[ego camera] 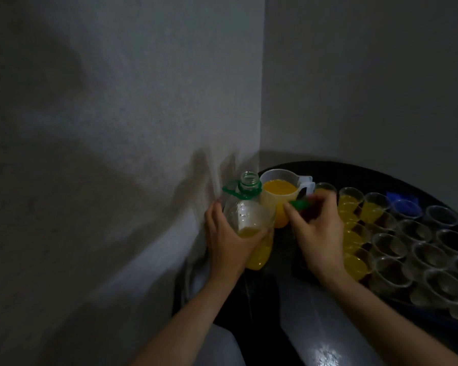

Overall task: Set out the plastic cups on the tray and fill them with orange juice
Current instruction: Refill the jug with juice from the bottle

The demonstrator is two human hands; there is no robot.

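My left hand (230, 241) gripped the open juice bottle (246, 215), fingers curled round its lower body, with some orange juice left inside. My right hand (317, 233) pinched the blurred green cap (299, 204) between fingertips. Just beyond both hands stood a jug (279, 188) of juice. To the right of my right hand were filled cups (352, 233), then empty cups (421, 249).

Left of the jug (275, 178), passage is blocked by the wall (143, 114); right of it, by packed cups (389, 245); above it, room is left.
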